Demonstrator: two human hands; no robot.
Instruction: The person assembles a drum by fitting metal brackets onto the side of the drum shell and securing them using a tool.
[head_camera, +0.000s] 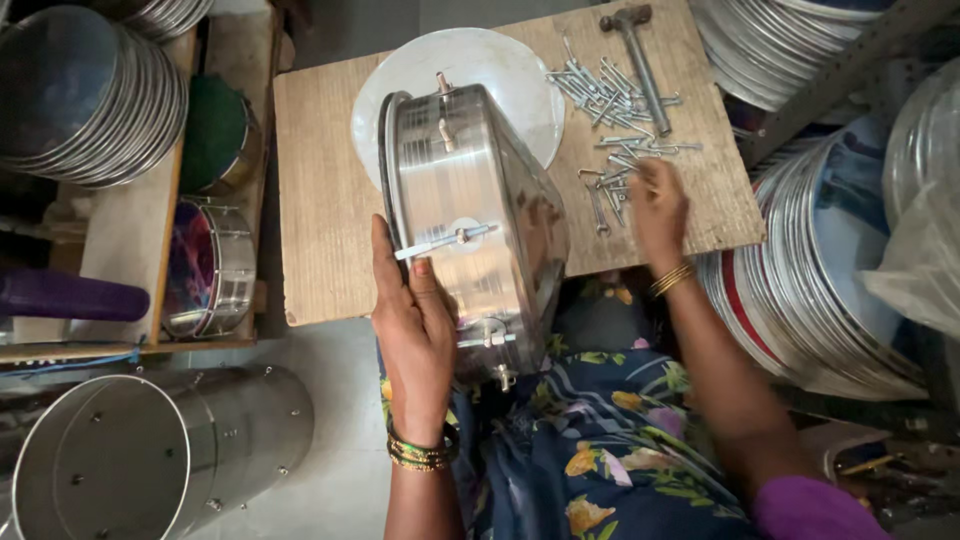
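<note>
A wooden board (320, 200) serves as the work surface, and both hands work over it. Standing on edge on its near side is a shiny steel drum shell (475, 230), the largest thing in hand, with tension rods and lugs running along its wall. It leans over a white round drumhead (500, 70) that lies flat on the board beyond the fingers.

The left hand (412, 330) wraps the near left rim of the drum shell. Its fingers are curled narrow around the dark hoop, and the thumb presses against the shiny wall just beneath a tension rod (445, 240) that crosses the shell above the knuckles. Gold and green bangles (420, 455) ring that wrist.

The right hand (655, 205) reaches forward to the right of the shell, palm down, its fingertips resting among a scatter of metal hook bolts (615, 110) spread across the board. The fingers are bent and close together over the pile; whether they pinch a bolt cannot be told, since the hand covers what lies under it. Thin gold bangles (672, 280) sit on this wrist.

Just beyond the right fingertips, past the bolts, a hammer (640, 60) lies with its head toward the far edge of the board.

Well to the left of the left fingers stand stacks of steel hoops (90, 100), small finished drums (210, 265) and an open steel cylinder (150, 450) on the floor. To the right of the right hand lean more stacked rims (800, 290).
</note>
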